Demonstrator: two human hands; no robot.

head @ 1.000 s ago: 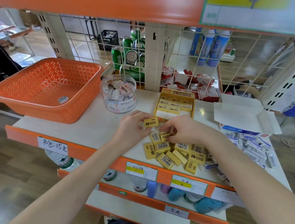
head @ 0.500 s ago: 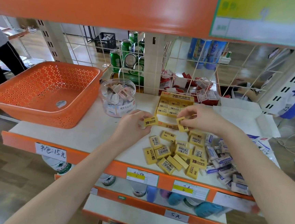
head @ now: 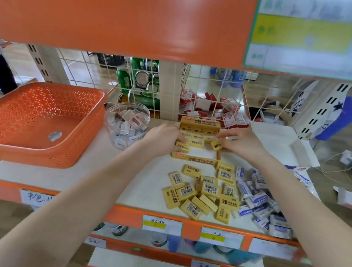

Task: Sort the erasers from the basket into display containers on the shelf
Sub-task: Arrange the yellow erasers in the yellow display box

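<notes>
An open yellow display box (head: 194,158) stands at the back middle of the shelf, partly filled with yellow erasers. My left hand (head: 164,137) holds a yellow eraser (head: 182,147) at the box's left side. My right hand (head: 241,142) pinches another yellow eraser (head: 216,145), tilted, over the box's right side. A loose pile of yellow erasers (head: 204,192) lies near the shelf's front edge, with white-and-blue erasers (head: 258,202) heaped to its right. The orange basket (head: 40,160) sits at the left with only a round sticker inside.
A clear round tub (head: 126,126) of small erasers stands between basket and yellow box. An open white box (head: 276,144) lies at the back right. A wire grid (head: 216,94) backs the shelf, cans and red packs behind it. An orange upper shelf (head: 121,15) hangs overhead.
Both hands moved from the loose pile back to the yellow display box, each carrying a yellow eraser. The camera tilted upward, showing more of the upper shelf.
</notes>
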